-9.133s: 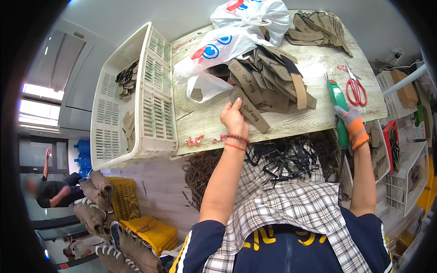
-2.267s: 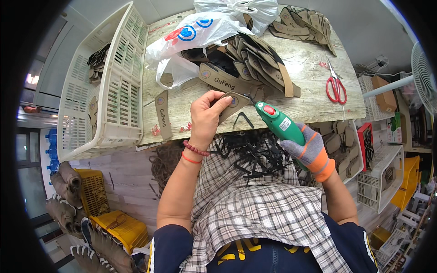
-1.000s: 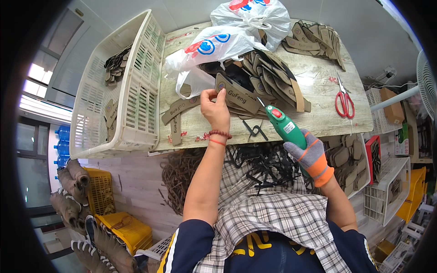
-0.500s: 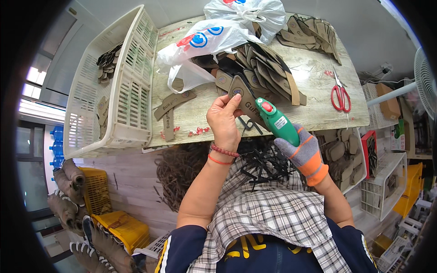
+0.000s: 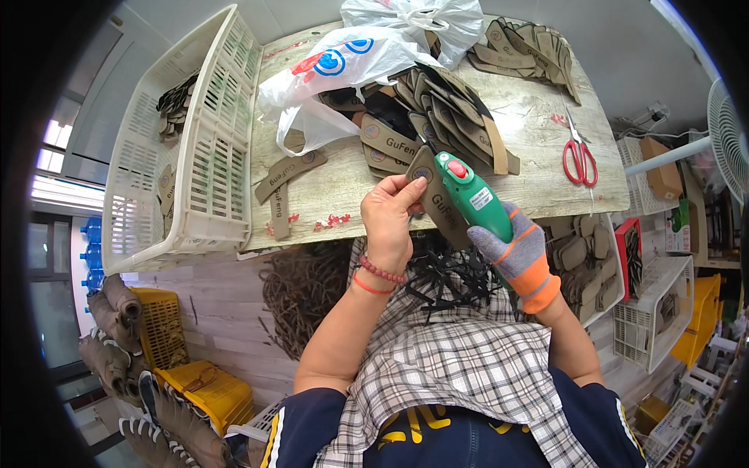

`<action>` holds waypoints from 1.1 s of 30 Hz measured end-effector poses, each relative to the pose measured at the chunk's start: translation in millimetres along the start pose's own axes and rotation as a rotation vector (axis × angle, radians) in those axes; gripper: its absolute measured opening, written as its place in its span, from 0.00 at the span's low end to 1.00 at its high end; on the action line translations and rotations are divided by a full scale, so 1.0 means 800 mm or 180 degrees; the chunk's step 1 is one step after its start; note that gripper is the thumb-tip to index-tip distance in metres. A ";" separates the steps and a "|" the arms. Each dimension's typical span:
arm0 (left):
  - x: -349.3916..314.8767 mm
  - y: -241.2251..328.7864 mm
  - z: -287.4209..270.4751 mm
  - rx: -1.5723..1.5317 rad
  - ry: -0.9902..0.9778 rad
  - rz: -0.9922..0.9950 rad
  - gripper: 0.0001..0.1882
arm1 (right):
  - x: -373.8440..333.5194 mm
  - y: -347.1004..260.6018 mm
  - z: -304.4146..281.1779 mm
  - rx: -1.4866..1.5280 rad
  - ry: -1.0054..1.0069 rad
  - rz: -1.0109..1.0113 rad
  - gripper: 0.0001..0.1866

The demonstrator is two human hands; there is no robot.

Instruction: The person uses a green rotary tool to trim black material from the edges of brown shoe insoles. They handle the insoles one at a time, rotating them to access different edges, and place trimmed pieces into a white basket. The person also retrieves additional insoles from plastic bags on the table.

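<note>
My bare left hand (image 5: 388, 217) pinches a curved brown fabric piece (image 5: 447, 212) with dark print, thumb on top near its upper end. My right hand (image 5: 521, 257), in a grey and orange glove, grips a green handheld power tool (image 5: 472, 195) with a red button. The tool's narrow tip points away from me, alongside the fabric piece; whether it touches the edge I cannot tell. Just beyond lies a heap of similar pieces (image 5: 452, 117), partly under a white plastic bag (image 5: 335, 66). Black strip scraps (image 5: 446, 277) rest on my checked apron (image 5: 460, 359).
A white slatted crate (image 5: 226, 148) with some pieces stands at the table's left. Red-handled scissors (image 5: 580, 162) lie on the right, with another stack of pieces (image 5: 530, 54) behind. Two loose pieces (image 5: 289, 175) lie near the crate. A fan (image 5: 727, 125) stands far right.
Both hands, the fabric piece and the tool have shifted slightly nearer to me and a little right. More of the printed piece lying beyond the held one now shows.
</note>
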State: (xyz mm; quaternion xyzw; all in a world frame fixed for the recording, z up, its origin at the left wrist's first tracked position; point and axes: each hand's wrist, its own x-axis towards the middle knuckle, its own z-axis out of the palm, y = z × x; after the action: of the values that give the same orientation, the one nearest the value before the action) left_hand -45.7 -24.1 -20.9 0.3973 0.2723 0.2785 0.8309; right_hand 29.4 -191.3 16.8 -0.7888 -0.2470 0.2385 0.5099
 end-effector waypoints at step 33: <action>0.031 0.074 -0.036 0.2050 -0.1002 0.0581 0.05 | -0.004 0.001 -0.043 -0.0601 -0.0728 -0.0255 0.25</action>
State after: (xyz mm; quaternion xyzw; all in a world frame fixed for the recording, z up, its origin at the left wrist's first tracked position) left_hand -62.0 38.8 6.2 0.6990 0.1784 0.1869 0.6668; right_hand 48.8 -217.4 29.2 -0.7904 -0.3560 0.2820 0.4111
